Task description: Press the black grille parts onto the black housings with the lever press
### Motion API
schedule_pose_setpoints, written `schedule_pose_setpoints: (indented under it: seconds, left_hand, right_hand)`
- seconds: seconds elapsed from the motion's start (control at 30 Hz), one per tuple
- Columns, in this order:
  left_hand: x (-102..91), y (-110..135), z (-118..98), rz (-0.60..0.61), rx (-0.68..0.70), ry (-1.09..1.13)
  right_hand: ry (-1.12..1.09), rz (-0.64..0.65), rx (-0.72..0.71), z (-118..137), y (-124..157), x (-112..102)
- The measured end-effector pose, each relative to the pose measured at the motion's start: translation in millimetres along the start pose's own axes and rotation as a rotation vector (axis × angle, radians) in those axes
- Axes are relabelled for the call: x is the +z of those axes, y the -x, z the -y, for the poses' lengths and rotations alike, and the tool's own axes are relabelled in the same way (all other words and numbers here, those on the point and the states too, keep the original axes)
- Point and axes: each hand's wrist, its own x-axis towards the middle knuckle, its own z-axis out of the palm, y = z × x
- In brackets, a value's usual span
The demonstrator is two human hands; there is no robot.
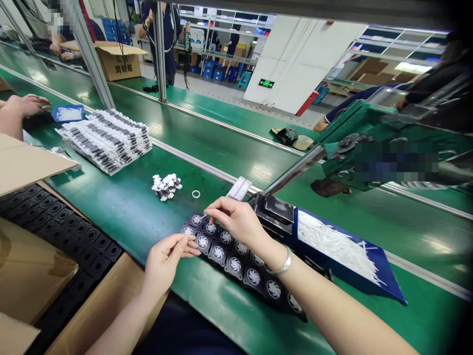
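Two rows of small black cooling fans (218, 253) with white blades lie side by side on the green bench in front of me. Above the far left end of these rows, my right hand (236, 219) is closed in a pinch, with the tip of a thin white strip (204, 216) showing at its fingertips. My left hand (168, 259) is at the near left corner of the fans, thumb pressed against the index finger. Whatever is between those fingers, if anything, is too small to make out. Part of the far row is hidden behind my right wrist.
A blue bin (391, 281) of white strips stands to the right, beside a black box (279, 209). Further left are a white ring (195, 194), a small white-and-black bundle (166, 187) and stacked parts (107, 138). Cardboard boxes (33, 266) flank my left arm. A co-worker's hand (27, 106) rests far left.
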Motion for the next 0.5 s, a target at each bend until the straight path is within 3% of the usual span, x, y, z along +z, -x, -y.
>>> schedule_pose_setpoints:
  seconds: [0.17, 0.5]
  left_hand:
    - [-11.6, -2, 0, -0.139, 0.187, -0.167]
    - [-20.5, -5, 5, -0.152, 0.187, -0.207]
  right_hand:
    - [0.229, 0.088, -0.113, -9, -12, 15]
    - [0.424, 0.101, -0.147, -14, -13, 18]
